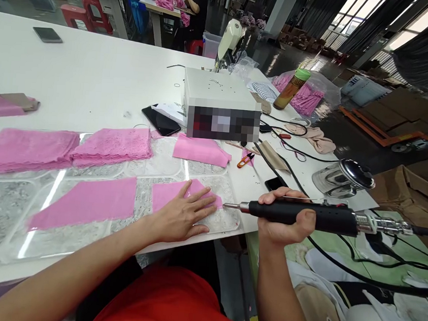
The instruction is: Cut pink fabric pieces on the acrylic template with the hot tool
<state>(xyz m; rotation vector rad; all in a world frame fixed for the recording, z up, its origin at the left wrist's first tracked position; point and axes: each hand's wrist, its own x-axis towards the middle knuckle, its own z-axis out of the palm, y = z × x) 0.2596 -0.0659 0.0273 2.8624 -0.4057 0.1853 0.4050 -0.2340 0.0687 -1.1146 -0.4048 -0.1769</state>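
My left hand [185, 208] lies flat with its fingers spread on a small pink fabric piece [161, 193]. The fabric rests on a clear, marbled mat [231, 221] at the table's front. In my right hand [287, 218] is a black corded handheld tool [302, 214], held level with its thin metal tip pointing left. That tip is at the fabric's right end, close to my left fingers; contact cannot be made out. To the left lies a larger single pink panel [96, 198]. Another pink piece [200, 150] lies just behind my left hand.
Stacks of pink fabric [113, 145] lie left. Behind stands a white control box [223, 89] with a blurred front. Orange snips [245, 160], a dark phone [161, 121], a bottle [291, 90] and a glass jar [340, 178] surround it. Black cables [325, 258] run along the right.
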